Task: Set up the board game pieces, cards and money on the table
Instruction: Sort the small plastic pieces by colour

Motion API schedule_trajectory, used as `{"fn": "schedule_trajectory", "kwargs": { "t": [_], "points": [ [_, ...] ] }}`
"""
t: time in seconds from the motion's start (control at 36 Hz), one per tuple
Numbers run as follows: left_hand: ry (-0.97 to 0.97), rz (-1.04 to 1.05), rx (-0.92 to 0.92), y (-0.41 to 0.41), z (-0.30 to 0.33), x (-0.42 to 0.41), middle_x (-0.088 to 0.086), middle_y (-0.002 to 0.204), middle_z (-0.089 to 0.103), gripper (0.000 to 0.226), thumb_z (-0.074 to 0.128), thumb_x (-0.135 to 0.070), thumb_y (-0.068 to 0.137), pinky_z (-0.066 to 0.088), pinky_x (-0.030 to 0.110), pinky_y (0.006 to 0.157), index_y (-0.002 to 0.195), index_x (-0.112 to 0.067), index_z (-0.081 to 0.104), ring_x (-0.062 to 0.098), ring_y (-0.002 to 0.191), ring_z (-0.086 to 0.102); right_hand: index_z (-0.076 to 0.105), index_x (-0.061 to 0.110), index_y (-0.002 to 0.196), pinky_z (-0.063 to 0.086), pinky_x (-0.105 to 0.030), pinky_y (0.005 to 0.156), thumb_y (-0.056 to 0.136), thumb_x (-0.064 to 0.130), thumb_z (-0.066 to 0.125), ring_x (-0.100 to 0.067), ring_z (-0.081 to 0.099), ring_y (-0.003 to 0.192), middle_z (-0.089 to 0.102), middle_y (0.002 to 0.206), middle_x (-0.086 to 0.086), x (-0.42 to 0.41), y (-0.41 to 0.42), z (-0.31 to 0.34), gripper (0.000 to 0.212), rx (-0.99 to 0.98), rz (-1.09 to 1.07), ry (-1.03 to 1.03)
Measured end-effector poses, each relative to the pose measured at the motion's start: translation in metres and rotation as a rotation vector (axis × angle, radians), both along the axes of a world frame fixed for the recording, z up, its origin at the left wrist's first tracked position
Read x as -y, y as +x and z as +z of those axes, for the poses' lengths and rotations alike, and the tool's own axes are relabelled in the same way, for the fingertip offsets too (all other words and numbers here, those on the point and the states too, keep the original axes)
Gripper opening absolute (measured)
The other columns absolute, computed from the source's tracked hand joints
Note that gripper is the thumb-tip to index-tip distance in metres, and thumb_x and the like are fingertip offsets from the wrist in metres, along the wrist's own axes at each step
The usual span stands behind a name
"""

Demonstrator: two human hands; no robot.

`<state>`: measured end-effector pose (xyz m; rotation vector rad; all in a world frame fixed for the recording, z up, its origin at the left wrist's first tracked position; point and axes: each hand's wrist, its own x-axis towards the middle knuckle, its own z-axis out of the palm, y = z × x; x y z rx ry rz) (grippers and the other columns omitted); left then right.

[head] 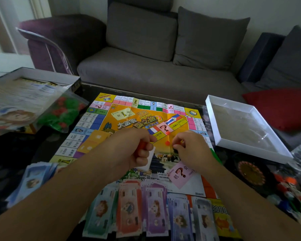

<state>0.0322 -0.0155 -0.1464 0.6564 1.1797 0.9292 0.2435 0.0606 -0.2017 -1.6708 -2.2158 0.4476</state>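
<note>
- Left hand curled round a small white packet, with something orange-red showing at the knuckles; what that is, not clear.
- Right hand pinching a tiny red piece at the fingertips, just right of the left hand, both over the middle of the game board.
- Two more small red pieces loose on the board between the two hands.
- Likely light, hard and smooth, so prone to skitter or roll; best taken by opposite sides with thumb and forefinger.
- Pink question-mark card flat just below the right wrist; thin and limp, easier lifted by an edge.
- Fanned paper money in coloured rows under both forearms; flimsy, readily swept askew by a sleeve or arm.
- Bag of green and red houses well off to the left of the left hand, unopened as far as can be told.
</note>
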Motion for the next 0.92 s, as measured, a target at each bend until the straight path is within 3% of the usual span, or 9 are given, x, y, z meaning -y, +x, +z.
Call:
{"fn": "schedule_trajectory", "kwargs": {
  "t": [0.17, 0.28, 0.39, 0.47, 0.56, 0.64, 0.75, 0.92],
  "points": [
    [0.03, -0.023, -0.033, 0.001, 0.003, 0.006, 0.003, 0.066, 0.053, 0.019, 0.051, -0.01, 0.104, 0.03, 0.025, 0.046, 0.104, 0.0, 0.067, 0.012, 0.051, 0.039, 0.063, 0.036, 0.083, 0.04, -0.011, 0.067, 0.095, 0.01, 0.067, -0.002, 0.057, 0.084, 0.057, 0.098, 0.017, 0.013, -0.003, 0.004, 0.029, 0.006, 0.056, 0.035],
    [0.032, -0.046, -0.045, 0.001, 0.003, 0.01, 0.003, 0.068, 0.053, 0.021, 0.055, -0.014, 0.103, 0.031, 0.024, 0.045, 0.107, 0.001, 0.069, 0.011, 0.051, 0.04, 0.068, 0.037, 0.086, 0.047, -0.013, 0.058, 0.096, 0.015, 0.07, -0.006, 0.061, 0.077, 0.065, 0.093, 0.015, 0.023, -0.004, 0.011, 0.024, -0.143, 0.043, 0.044],
    [0.034, -0.056, -0.124, 0.0, 0.005, 0.015, 0.003, 0.07, 0.052, 0.016, 0.066, -0.014, 0.098, 0.03, 0.025, 0.047, 0.107, -0.002, 0.069, 0.013, 0.053, 0.038, 0.073, 0.034, 0.087, 0.059, -0.027, 0.068, 0.094, 0.011, 0.073, -0.013, 0.066, 0.08, 0.071, 0.086, 0.01, 0.04, -0.009, 0.034, 0.024, -0.379, 0.069, 0.074],
    [0.05, -0.069, -0.156, -0.001, 0.006, 0.017, 0.003, 0.074, 0.051, 0.023, 0.072, -0.017, 0.095, 0.028, 0.028, 0.049, 0.112, -0.002, 0.071, 0.014, 0.054, 0.036, 0.075, 0.027, 0.09, 0.059, -0.034, 0.074, 0.093, 0.003, 0.073, -0.018, 0.067, 0.081, 0.071, 0.086, 0.01, 0.06, -0.019, 0.056, 0.024, -0.516, 0.148, 0.107],
    [0.084, -0.121, -0.093, 0.0, 0.011, 0.02, 0.0, 0.072, 0.047, 0.025, 0.068, -0.027, 0.098, 0.025, 0.028, 0.05, 0.109, -0.005, 0.072, 0.013, 0.054, 0.033, 0.072, 0.022, 0.093, 0.059, -0.04, 0.073, 0.091, -0.001, 0.073, -0.022, 0.067, 0.082, 0.069, 0.088, 0.006, 0.076, -0.03, 0.071, 0.023, -0.575, 0.226, 0.159],
    [0.153, -0.166, -0.029, -0.001, 0.019, 0.025, -0.001, 0.069, 0.043, 0.018, 0.062, -0.027, 0.103, 0.022, 0.027, 0.051, 0.095, -0.011, 0.061, 0.013, 0.056, 0.027, 0.067, 0.024, 0.097, 0.057, -0.045, 0.07, 0.093, 0.004, 0.074, -0.024, 0.065, 0.08, 0.066, 0.087, 0.002, 0.088, -0.036, 0.073, 0.021, -0.574, 0.262, 0.17],
    [0.273, -0.189, -0.082, -0.006, 0.023, 0.035, 0.001, 0.069, 0.04, 0.016, 0.059, -0.017, 0.105, 0.022, 0.029, 0.054, 0.094, -0.006, 0.064, 0.014, 0.06, 0.026, 0.064, 0.026, 0.098, 0.057, -0.043, 0.07, 0.092, 0.006, 0.075, -0.023, 0.065, 0.081, 0.066, 0.089, 0.003, 0.099, -0.037, 0.075, 0.024, -0.581, 0.224, 0.169],
    [0.291, -0.141, -0.137, -0.007, 0.022, 0.038, 0.002, 0.07, 0.043, 0.016, 0.06, -0.016, 0.104, 0.025, 0.028, 0.052, 0.096, -0.006, 0.07, 0.012, 0.057, 0.029, 0.069, 0.025, 0.099, 0.06, -0.033, 0.079, 0.09, 0.007, 0.079, -0.015, 0.07, 0.091, 0.071, 0.094, 0.01, 0.108, -0.041, 0.074, 0.022, -0.614, 0.136, 0.184]
  ]
}}
